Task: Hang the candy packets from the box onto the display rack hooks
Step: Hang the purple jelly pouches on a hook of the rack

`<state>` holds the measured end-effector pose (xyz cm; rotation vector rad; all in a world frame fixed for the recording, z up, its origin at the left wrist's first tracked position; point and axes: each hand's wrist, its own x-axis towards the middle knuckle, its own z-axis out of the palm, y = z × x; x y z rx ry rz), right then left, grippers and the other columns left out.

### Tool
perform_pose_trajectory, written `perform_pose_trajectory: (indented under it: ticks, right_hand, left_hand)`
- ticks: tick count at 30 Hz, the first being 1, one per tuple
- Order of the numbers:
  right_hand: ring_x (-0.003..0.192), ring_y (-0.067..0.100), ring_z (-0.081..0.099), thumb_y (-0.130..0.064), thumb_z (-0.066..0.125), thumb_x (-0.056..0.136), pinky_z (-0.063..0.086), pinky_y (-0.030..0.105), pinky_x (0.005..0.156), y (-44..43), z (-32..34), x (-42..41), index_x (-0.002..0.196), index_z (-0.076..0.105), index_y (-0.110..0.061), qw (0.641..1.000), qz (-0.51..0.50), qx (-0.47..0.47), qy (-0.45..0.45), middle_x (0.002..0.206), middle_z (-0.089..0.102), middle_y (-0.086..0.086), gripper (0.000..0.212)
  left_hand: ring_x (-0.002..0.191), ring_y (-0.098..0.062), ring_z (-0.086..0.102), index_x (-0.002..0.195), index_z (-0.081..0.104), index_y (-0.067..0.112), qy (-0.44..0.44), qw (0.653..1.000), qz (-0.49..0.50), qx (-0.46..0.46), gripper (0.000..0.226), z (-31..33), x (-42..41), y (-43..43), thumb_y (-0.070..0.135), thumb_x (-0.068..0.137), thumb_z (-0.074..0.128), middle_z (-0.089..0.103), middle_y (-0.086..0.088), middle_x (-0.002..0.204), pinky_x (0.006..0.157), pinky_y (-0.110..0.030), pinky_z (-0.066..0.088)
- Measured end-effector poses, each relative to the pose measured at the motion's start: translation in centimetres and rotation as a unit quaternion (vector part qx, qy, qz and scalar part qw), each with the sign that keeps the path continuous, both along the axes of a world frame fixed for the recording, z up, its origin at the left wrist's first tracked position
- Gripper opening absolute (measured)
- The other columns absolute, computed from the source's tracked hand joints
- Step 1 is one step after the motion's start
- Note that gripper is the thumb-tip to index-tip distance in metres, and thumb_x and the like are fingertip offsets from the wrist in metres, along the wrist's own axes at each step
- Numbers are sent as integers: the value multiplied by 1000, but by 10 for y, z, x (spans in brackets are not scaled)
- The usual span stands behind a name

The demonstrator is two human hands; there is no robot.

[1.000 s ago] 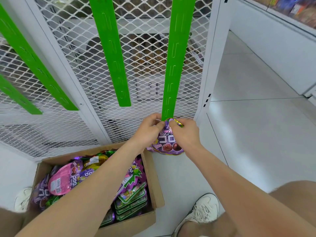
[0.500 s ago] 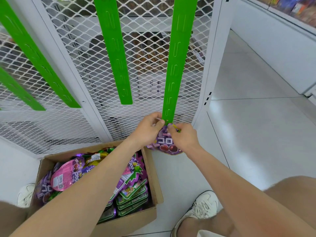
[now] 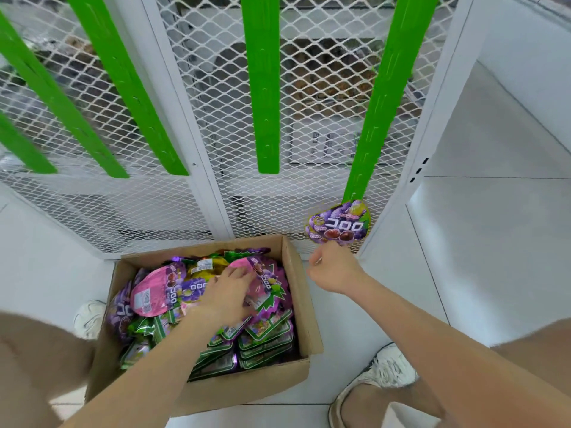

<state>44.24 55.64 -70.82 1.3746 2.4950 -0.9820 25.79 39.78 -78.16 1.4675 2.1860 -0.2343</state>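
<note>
Left hand [image 3: 228, 291] is down in the open brown cardboard box [image 3: 247, 393], fingers spread over a pink-and-purple foil candy packet [image 3: 262, 281] on top of the heap. It rests on the pkt, no closed grip visible. Right hand [image 3: 335, 267] hangs just past the box's far right corner, loosely curled, holding nothing. It's just below the purple grape candy packet [image 3: 338, 223], which hangs at the bottom end of the rightmost green slotted hanging strip [image 3: 380, 118]

Key relation, imo: next pkt lies right under the left hand, so that hand is nearer for the pick. Free strip length is up & to the right of the box, above the hung pkt, nearer the right hand. Pkt's long axis runs approx away from the person, towards the rack; which end has the hang hole I can't tell. Prob lift w/ left, steady w/ right

Around: middle green strip [image 3: 262, 103] & more strips to the left, all bare, on white wire-mesh rack panels [image 3: 216, 88]. Hooks too small to make out. Box's far wall stands btwn heap & rack. Hung pkt sits low, so the next one likely goes above it w/o knocking it. White sneaker [image 3: 380, 372] sits on the pale floor right of the box
</note>
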Motion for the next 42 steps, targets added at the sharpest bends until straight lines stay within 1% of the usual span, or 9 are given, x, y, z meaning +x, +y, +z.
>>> perform_pose_trajectory:
  ticks: [8, 11, 14, 18, 23, 31, 33, 37, 42]
  right_hand:
    - [55, 25, 50, -7, 54, 86, 53, 39, 57, -20, -14, -28, 56, 50, -9, 994, 89, -22, -64, 54, 46, 8, 31]
    - [83, 30, 62, -14, 58, 93, 48, 33, 66, -16, -13, -31, 91, 62, -7, 995, 79, -13, -58, 85, 63, 13, 8]
    - [123, 32, 59, -27, 66, 93, 49, 37, 99, -11, -13, -33, 138, 54, -13, 999, 50, 4, 19, 130, 65, 13, 48]
    - [76, 28, 56, -32, 65, 99, 40, 36, 64, -2, -3, -31, 73, 57, -10, 995, 0, -3, 98, 70, 56, 6, 35]
    - [65, 23, 56, -73, 77, 74, 56, 69, 77, 7, -9, -15, 75, 64, -8, 964, -59, -108, 235, 67, 61, 17, 66]
    - [86, 25, 69, -16, 62, 105, 61, 48, 85, -8, 40, -1, 107, 71, 7, 872, -173, -248, 385, 98, 76, 19, 26]
    - [82, 22, 61, -25, 63, 104, 55, 45, 79, 1, 41, 4, 98, 70, 7, 879, -185, -192, 396, 88, 70, 15, 33]
    - [66, 16, 45, -36, 71, 95, 38, 37, 65, 33, 41, 19, 75, 68, 0, 904, -201, -46, 375, 64, 55, 5, 41]
    - [61, 24, 51, -51, 65, 90, 49, 46, 63, 73, 55, 33, 77, 69, -6, 903, -226, 72, 359, 64, 61, 11, 47]
  left_hand:
    - [120, -24, 58, 138, 62, 38, 80, 986, -46, 141, 39, -11, -4, -3, 52, 105, 48, 66, 8, 130, 101, -45, 42]
    - [111, -21, 68, 137, 62, 34, -62, 964, 49, 255, 31, 2, -9, 3, 33, 110, 47, 73, 6, 123, 91, -40, 54]
    - [114, -15, 65, 135, 65, 22, -230, 916, 146, 296, 29, 26, -11, 12, 19, 110, 50, 72, 6, 122, 96, -30, 50]
    - [80, -4, 66, 99, 72, 13, -396, 811, 274, 332, 19, 56, -6, 19, 8, 106, 55, 75, 5, 83, 75, -22, 48]
    - [76, -21, 63, 92, 64, 1, -455, 761, 334, 319, 39, 73, -7, 21, 39, 95, 73, 71, -17, 83, 73, -37, 48]
    - [95, -30, 76, 114, 69, 17, -525, 667, 382, 365, 14, 85, 16, 32, 20, 101, 72, 79, -15, 107, 79, -47, 64]
    - [89, -27, 73, 110, 63, 8, -515, 687, 376, 349, 16, 89, 27, 43, 15, 99, 73, 77, -16, 104, 82, -49, 61]
    - [103, -20, 62, 124, 54, 14, -302, 831, 233, 404, 41, 97, 46, 71, 8, 89, 75, 61, -2, 119, 95, -36, 50]
    - [131, -19, 51, 142, 52, 20, -284, 857, 122, 412, 62, 131, 62, 124, 19, 80, 57, 59, 4, 139, 114, -39, 40]
